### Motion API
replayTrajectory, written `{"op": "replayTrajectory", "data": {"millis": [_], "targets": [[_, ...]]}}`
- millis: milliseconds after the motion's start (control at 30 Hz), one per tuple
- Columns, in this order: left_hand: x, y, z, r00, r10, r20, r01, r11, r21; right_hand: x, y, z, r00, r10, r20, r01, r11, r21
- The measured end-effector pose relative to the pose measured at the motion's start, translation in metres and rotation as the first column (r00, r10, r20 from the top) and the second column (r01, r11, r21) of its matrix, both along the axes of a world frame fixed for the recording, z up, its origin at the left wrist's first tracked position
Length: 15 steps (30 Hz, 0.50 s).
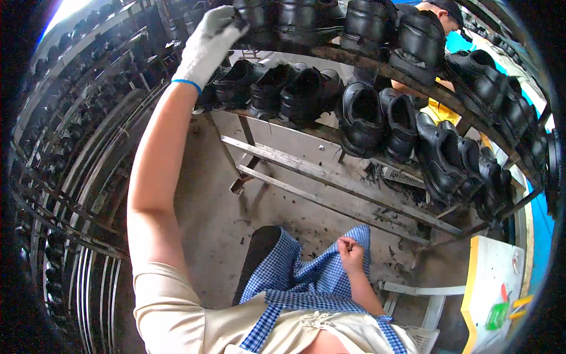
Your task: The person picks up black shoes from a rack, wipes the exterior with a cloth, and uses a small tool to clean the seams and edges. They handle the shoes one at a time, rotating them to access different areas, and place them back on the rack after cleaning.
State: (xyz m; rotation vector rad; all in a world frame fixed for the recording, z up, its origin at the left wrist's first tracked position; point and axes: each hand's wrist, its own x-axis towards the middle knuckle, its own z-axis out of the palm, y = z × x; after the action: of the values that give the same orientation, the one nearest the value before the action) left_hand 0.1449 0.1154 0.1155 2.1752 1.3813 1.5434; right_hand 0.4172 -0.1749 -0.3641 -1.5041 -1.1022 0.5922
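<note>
My left hand (pixel 209 44), in a white glove with a blue cuff, reaches up to the upper rack row. Its fingers are curled at a black shoe (pixel 254 20), and the fingertips look dark against it. Black shoes stand just below the glove on the lower row, among them a low slip-on shoe (pixel 236 79). My right hand (pixel 352 255), bare, is closed in front of the blue checked apron (pixel 312 265) over my lap. Its curled fingers hide whatever they hold, if anything.
A metal rack with a lower rail (pixel 330 171) crosses ahead. More racks (pixel 76 171) crowd the left. A white board with a yellow edge (pixel 486 283), with a green item (pixel 498 315) on it, stands at right. Behind the shoes is another person (pixel 442 15). Dark scraps litter the floor.
</note>
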Motion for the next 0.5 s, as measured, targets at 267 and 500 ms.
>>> {"op": "replayTrajectory", "data": {"millis": [267, 500], "targets": [[0.045, -0.037, 0.078, 0.922, 0.149, -0.357, -0.016, 0.937, 0.349, -0.006, 0.002, 0.007, 0.999, 0.030, -0.023, -0.031, 0.999, -0.017], [0.091, 0.059, 0.100, 0.705, 0.129, -0.697, -0.086, 0.992, 0.097, -0.007, -0.004, 0.008, 0.997, -0.010, 0.076, 0.010, 1.000, -0.003]]}}
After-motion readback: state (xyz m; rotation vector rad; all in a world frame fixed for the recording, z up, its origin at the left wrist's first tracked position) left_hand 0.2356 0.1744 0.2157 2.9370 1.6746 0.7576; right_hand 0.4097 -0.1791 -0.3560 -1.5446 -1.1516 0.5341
